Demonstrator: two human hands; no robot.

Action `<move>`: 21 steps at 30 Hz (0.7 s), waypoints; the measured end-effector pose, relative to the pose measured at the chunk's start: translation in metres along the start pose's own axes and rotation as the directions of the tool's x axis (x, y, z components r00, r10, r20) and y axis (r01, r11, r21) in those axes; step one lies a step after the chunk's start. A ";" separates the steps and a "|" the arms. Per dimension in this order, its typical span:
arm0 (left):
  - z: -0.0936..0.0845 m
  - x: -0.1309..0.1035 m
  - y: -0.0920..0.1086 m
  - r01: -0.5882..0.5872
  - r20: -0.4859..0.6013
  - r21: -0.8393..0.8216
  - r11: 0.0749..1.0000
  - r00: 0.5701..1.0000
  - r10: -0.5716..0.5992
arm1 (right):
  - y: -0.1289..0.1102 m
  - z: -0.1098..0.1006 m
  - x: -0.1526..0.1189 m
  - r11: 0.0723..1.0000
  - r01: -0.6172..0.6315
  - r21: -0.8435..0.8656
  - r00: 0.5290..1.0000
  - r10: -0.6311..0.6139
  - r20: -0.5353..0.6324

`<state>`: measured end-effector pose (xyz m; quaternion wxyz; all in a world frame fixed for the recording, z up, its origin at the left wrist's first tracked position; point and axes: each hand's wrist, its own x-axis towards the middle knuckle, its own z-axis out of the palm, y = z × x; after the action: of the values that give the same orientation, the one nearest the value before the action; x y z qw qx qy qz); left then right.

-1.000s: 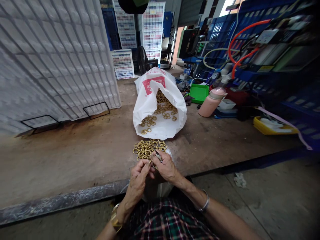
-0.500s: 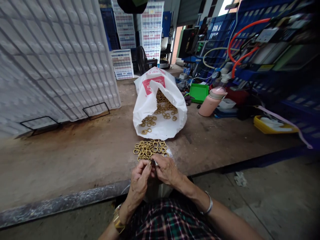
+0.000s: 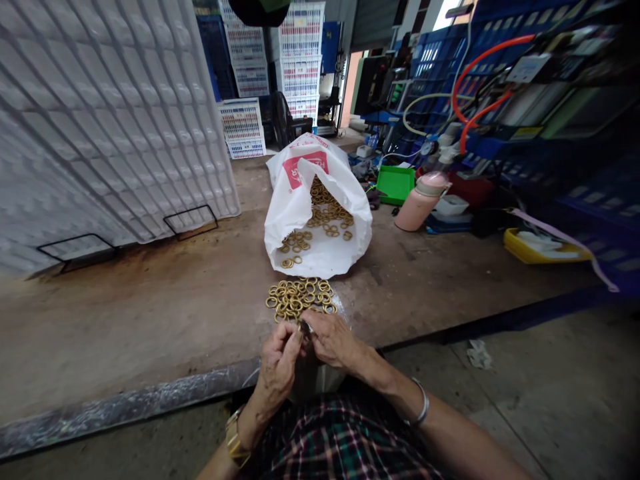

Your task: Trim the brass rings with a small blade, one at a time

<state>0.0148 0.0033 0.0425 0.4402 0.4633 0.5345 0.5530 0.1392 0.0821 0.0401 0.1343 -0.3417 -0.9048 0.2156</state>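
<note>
From my remote seat I see the fingers of the left hand point(image 3: 277, 360) drawn together in a pinch, with what looks like a small brass ring point(image 3: 299, 327) edge-on at their tips. The right hand point(image 3: 334, 340) meets it tip to tip, its fingers curled in; something dark shows in the small gap between the two, but I can't tell what the right one holds, or whether it holds anything.

Straight ahead of both sets of fingertips, just beyond them, lies the pile of rings point(image 3: 295, 301) on the bench point(image 3: 200, 300). To my eye the right hand is the nearer: its index finger overlaps the pile's near edge in my view, though I can't judge contact. The pile has no strong long axis, only slightly more spread from left to right; the rings overlap at mixed angles, most nearly flat.

Behind the pile, close against it, I have the white bag point(image 3: 277, 223) on its side, long axis running away from the hands, mouth facing them, more rings inside. Farther right stand the green tray point(image 3: 395, 185) and pink bottle point(image 3: 417, 205), well apart from the fingers.
</note>
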 end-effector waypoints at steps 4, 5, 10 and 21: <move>0.000 -0.004 0.012 0.030 0.072 -0.127 0.991 0.997 -0.021 | 0.017 -0.010 0.002 0.963 -0.249 -0.104 0.967 0.254 0.030; -0.001 -0.003 0.014 0.049 0.064 -0.180 0.983 0.997 -0.038 | 0.023 -0.010 0.001 0.957 -0.270 -0.103 0.963 0.271 -0.005; -0.016 0.010 0.003 0.190 -0.118 -0.468 0.863 0.954 -0.274 | 0.034 0.003 -0.016 0.984 -0.175 -0.030 0.977 0.170 -0.131; -0.024 0.009 -0.001 0.345 -0.009 -0.647 0.680 0.888 -0.459 | 0.014 0.024 -0.029 0.929 -0.347 -0.128 0.938 0.341 -0.066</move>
<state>-0.0109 0.0076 0.0423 0.6326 0.1106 0.4427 0.6258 0.1590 0.0645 0.0099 0.0899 -0.5079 -0.8406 0.1656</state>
